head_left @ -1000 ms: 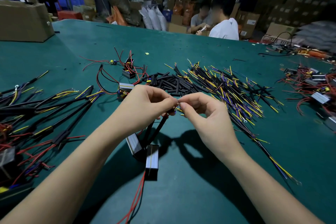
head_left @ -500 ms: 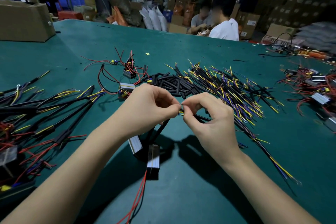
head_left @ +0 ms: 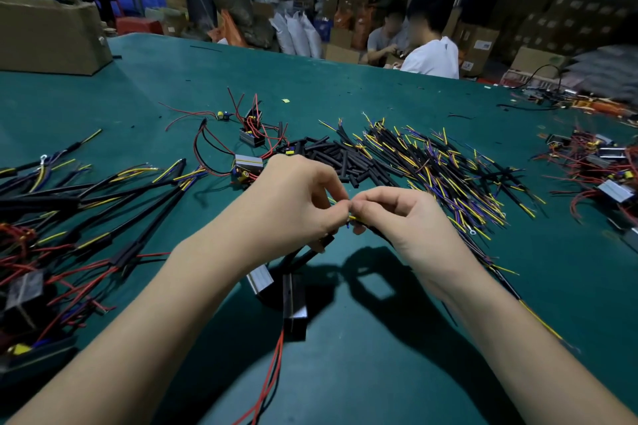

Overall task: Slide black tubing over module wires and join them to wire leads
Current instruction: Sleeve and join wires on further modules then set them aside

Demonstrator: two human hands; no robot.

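Observation:
My left hand [head_left: 293,200] and my right hand [head_left: 404,221] meet fingertip to fingertip above the green table [head_left: 379,355]. Between them they pinch thin wire ends, with a yellow one [head_left: 352,217] showing. My left hand holds the module's wires, sleeved in black tubing [head_left: 303,257], which run down to two small modules [head_left: 295,304] lying below my hands. Red wires [head_left: 272,379] trail from the modules toward me. My right hand holds a black wire lead [head_left: 500,272] that runs off to the right.
A heap of black tubing pieces [head_left: 331,155] and a pile of yellow and blue wire leads [head_left: 448,176] lie beyond my hands. Finished assemblies [head_left: 69,217] are spread at the left, more modules [head_left: 600,169] at the right. A cardboard box [head_left: 48,34] stands far left. Two people sit across the table.
My hands have stayed together, shifting slightly as the fingertips work the wire ends. The modules below have barely moved.

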